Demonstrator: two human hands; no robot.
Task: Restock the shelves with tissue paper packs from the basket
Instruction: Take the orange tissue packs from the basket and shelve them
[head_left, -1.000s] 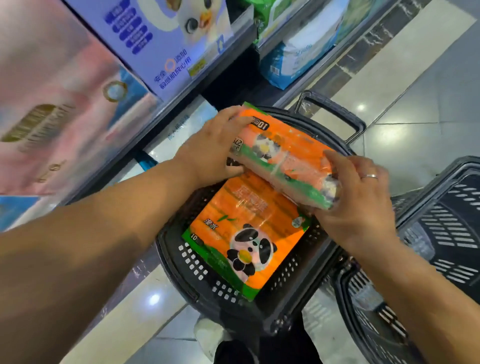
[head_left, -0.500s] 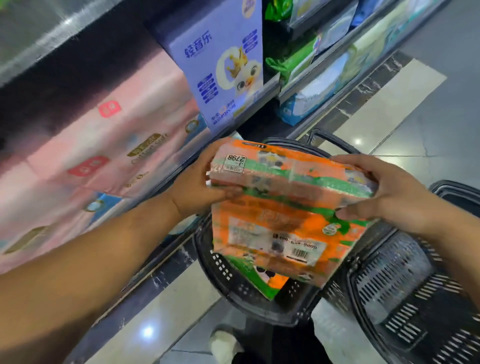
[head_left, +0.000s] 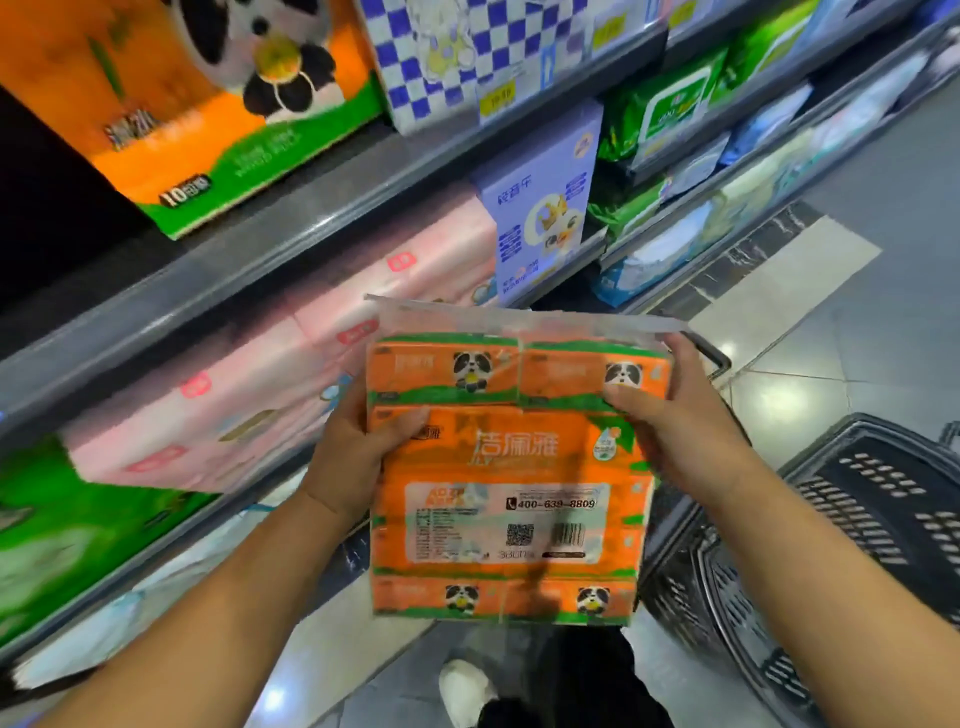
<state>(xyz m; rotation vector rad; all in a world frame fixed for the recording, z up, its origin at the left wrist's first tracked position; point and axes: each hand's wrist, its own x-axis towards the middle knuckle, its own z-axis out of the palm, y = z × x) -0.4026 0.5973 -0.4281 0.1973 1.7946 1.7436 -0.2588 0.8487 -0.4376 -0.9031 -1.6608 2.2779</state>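
Observation:
An orange tissue pack (head_left: 506, 467) with panda pictures and a barcode label is held up in front of me, in the middle of the head view. My left hand (head_left: 358, 457) grips its left edge, thumb on the front. My right hand (head_left: 675, 431) grips its right edge. A matching orange panda pack (head_left: 208, 104) stands on the upper shelf at the top left. A black basket (head_left: 841, 519) sits on the floor at the right; the held pack hides the basket it came from except a handle (head_left: 711, 353).
Grey shelf edges (head_left: 311, 218) run diagonally across the left. Pink packs (head_left: 291, 384), a purple box (head_left: 540, 208), a checkered box (head_left: 467, 52) and green packs (head_left: 665, 104) fill the shelves. Tiled floor lies to the right. My shoe (head_left: 465, 691) shows at the bottom.
Both hands have lifted the orange pack up out of the basket and turned its back label towards me. My view has risen from the basket to the shelves.

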